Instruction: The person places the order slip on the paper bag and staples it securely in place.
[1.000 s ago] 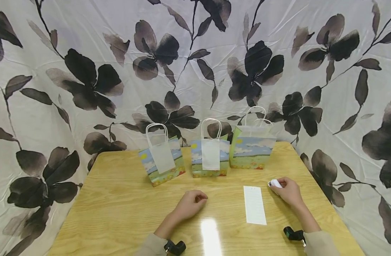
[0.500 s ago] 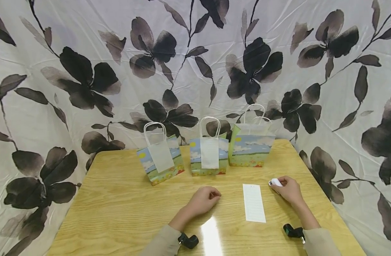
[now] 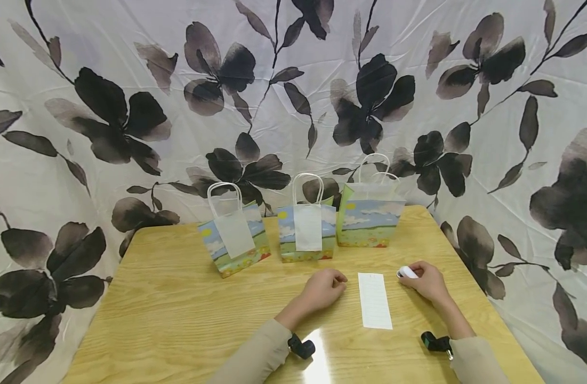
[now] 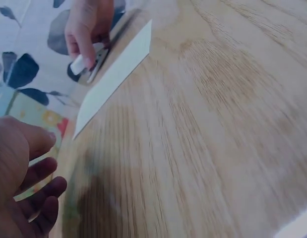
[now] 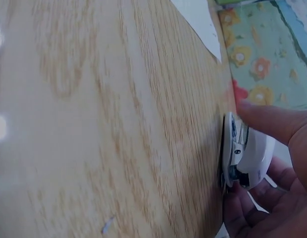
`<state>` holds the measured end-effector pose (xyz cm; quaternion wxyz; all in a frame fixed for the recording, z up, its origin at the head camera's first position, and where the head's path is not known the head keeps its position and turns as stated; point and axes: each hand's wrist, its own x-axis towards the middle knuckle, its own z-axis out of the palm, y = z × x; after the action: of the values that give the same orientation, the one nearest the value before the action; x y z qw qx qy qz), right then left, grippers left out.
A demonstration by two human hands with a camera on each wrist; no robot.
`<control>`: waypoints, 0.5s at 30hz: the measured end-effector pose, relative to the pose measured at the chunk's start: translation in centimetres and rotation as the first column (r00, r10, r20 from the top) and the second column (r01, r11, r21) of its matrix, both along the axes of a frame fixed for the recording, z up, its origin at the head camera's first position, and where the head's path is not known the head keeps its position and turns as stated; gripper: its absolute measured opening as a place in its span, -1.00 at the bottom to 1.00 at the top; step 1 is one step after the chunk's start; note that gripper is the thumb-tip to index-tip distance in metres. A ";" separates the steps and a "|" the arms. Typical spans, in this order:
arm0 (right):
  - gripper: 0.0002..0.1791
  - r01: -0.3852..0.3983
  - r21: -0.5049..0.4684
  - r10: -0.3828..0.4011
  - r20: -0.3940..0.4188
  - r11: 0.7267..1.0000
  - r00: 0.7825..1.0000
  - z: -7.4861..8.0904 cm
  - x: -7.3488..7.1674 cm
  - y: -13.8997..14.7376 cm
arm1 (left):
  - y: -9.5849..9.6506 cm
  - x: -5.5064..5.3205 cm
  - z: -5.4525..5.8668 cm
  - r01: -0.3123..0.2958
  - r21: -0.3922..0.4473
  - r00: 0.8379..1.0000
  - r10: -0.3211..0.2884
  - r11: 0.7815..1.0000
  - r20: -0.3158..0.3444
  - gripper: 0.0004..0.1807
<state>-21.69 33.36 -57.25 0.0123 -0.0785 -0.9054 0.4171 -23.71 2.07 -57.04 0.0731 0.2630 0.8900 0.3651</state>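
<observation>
My right hand [image 3: 427, 281] holds a small white stapler [image 3: 407, 272] at the right side of the wooden table. In the right wrist view, the thumb lies near one end of the stapler [image 5: 257, 154] and the fingers curl behind it. My left hand [image 3: 320, 290] is just left of a lined white paper slip [image 3: 375, 301], apart from it. Its fingers are loosely curled with nothing between them, as the left wrist view shows. The slip lies flat between both hands, with small marks near its top edge.
Three paper gift bags stand along the back: a left bag [image 3: 260, 236] turned at an angle, a middle bag [image 3: 286, 240] and a right bag [image 3: 370, 224]. White slips hang on the left and middle ones. Behind the table [image 3: 168, 298] hangs a floral curtain [image 3: 293, 48].
My left hand has moved right across the table, closer to the paper slip. The right hand keeps holding the stapler in about the same place. The head view has shifted slightly.
</observation>
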 end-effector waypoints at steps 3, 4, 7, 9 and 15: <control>-0.44 -0.013 -0.042 0.014 0.021 0.999 1.000 0.0 0.0 0.1 | 1.1 -0.5 -0.1 -0.011 -0.013 1.000 0.011 1.000 -0.014 -0.81; -0.43 -0.009 -0.061 0.011 0.031 0.998 0.999 0.0 0.0 0.1 | 1.5 -0.6 -0.1 -0.011 -0.019 1.000 0.010 1.000 -0.014 -0.80; -0.41 -0.008 -0.110 0.012 0.037 0.994 0.999 0.1 0.1 0.2 | 2.5 -1.2 -0.1 -0.013 -0.040 1.000 0.012 0.999 -0.011 -0.77; -0.40 -0.009 -0.141 0.013 0.031 0.990 0.999 0.3 0.1 0.3 | 3.1 -1.6 -0.1 -0.020 -0.068 1.000 0.018 0.997 -0.022 -0.74; -0.38 0.002 -0.190 0.006 0.044 0.982 0.999 0.3 0.3 0.3 | 5.1 -2.3 -0.1 -0.030 -0.150 0.998 0.022 0.988 -0.054 -0.65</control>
<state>-21.40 33.69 -56.98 -0.0159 -0.0876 -0.8616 0.4997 -26.03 7.15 -57.19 0.0646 0.2545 0.9200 0.2909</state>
